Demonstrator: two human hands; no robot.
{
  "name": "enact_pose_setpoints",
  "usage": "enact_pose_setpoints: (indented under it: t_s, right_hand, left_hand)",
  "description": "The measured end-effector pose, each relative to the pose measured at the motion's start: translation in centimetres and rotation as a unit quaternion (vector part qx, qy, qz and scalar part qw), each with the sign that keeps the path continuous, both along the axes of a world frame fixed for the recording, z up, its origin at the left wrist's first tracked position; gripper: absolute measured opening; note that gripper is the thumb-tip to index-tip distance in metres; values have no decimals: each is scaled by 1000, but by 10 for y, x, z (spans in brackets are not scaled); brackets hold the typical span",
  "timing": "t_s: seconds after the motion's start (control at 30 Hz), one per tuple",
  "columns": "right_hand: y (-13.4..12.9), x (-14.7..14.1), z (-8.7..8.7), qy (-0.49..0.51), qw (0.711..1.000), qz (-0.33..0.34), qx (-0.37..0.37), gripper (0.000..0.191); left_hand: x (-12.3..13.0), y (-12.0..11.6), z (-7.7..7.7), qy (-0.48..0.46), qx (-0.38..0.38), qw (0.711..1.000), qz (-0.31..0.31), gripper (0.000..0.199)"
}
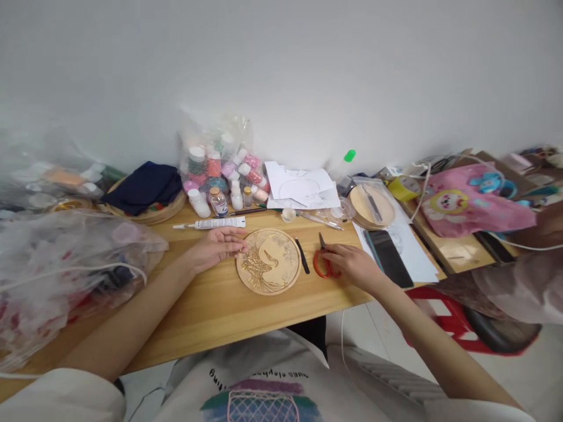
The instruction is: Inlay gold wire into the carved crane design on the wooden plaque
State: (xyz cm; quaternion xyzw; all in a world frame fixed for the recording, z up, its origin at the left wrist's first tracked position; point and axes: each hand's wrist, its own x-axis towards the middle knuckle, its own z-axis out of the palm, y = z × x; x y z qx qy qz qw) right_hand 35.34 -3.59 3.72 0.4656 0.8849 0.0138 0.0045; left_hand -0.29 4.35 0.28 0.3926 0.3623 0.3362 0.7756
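A round tan disc (269, 261) lies flat on the table, with a gold crane-like bird and raised gold lines on its face. My left hand (220, 248) is at its upper left edge, thumb and fingertips brought together. Whatever those fingertips may hold is too small to make out. To the right, my right hand (353, 265) has its fingers on the handles of red-handled scissors (322, 265), whose dark blades point away from me. Black tweezers (302, 256) lie between the disc and the scissors. Beyond the disc is a white glue tube (220, 223).
Behind stand small bottles (219, 202) and a clear bag of colourful jars (215, 158). White papers (301, 186), a phone (390, 258) and a wooden hoop (373, 206) are at right. Plastic bags (65, 264) crowd the left. Another person's arm (545, 234) shows far right.
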Motion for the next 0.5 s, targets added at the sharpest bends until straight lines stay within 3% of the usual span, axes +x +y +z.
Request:
enact_pose_setpoints:
  t_s: [0.2, 0.5]
  right_hand:
    - [6, -16, 12, 24, 999, -15, 30, 29]
    - [11, -108, 21, 129, 991, 34, -22, 24]
  left_hand:
    - [-3, -1, -7, -55, -9, 998, -8, 45]
    - [-1, -5, -14, -97, -14, 995, 1, 39]
